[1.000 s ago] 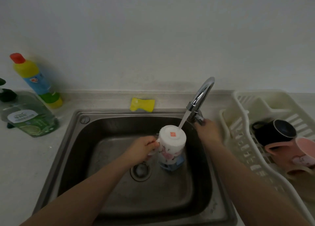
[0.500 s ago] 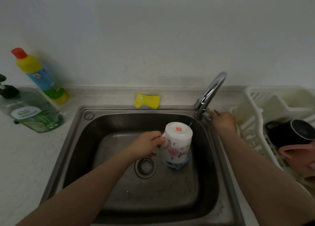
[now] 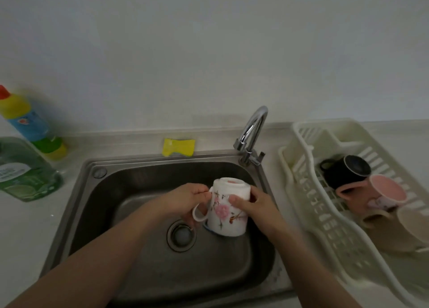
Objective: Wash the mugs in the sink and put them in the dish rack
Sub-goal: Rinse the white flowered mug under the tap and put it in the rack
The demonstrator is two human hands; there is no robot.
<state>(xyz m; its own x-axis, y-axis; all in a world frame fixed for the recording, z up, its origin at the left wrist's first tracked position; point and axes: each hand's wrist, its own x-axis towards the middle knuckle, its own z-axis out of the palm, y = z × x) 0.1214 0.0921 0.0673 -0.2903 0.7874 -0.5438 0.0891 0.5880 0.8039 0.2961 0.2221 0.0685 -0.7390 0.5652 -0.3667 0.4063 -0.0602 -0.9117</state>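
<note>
Fingers of both hands grasp white flowered mug, upturned, above sink.

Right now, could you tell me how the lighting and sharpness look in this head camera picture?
Head view: dim, flat light overall; wide-angle bending curves the dish rack and counter edges; the bottles at left are smeared; a bright glint sits on the faucet; the floral mug is fairly sharp.

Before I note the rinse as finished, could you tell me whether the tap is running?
Off: no water falls from the tap onto the upturned mug both hands hold.
</note>
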